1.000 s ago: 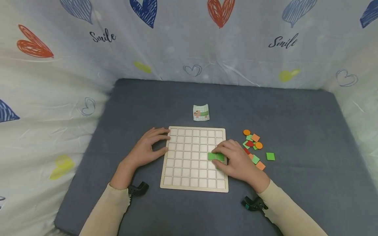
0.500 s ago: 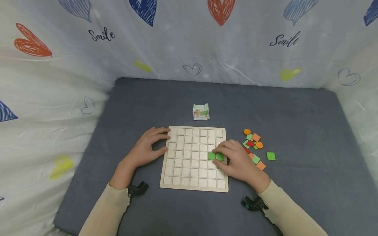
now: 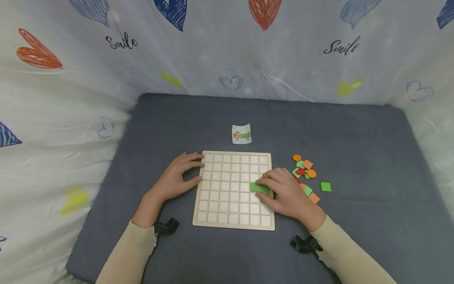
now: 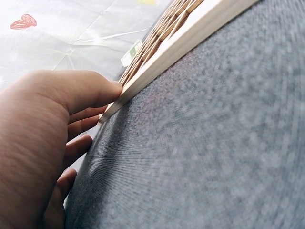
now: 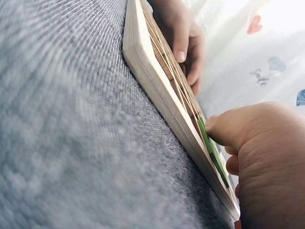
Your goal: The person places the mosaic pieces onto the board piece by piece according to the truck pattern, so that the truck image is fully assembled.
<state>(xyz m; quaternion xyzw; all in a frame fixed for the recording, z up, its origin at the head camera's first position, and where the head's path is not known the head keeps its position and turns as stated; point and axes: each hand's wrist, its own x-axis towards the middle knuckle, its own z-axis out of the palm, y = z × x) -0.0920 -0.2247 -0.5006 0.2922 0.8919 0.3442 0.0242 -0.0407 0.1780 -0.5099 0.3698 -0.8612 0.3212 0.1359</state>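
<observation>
The left hand (image 3: pixel 177 176) rests along the left edge of a wooden grid board (image 3: pixel 227 207), fingers stretched and thumb spread. Its thumb touches the light wooden rim (image 4: pixel 162 57) in the left wrist view. Over the board's right side, the right hand (image 3: pixel 289 195) has thumb and forefinger at opposite edges of a green square tile (image 3: pixel 253 187), pinching it at the grid. Another green tile (image 3: pixel 265 188) sits just to the right, partly under that hand. In the right wrist view, the thumb tip meets the green tile (image 5: pixel 206 136); the other fingers are mostly hidden.
Right of the board lies a loose pile with orange discs (image 3: pixel 311 173), orange squares (image 3: pixel 307 164), red pieces (image 3: pixel 300 171) and light green pieces (image 3: pixel 308 191). A single green square (image 3: pixel 325 187) lies farther right. Behind the board is a small picture card (image 3: pixel 241 134) on the grey cloth (image 3: pixel 184 126).
</observation>
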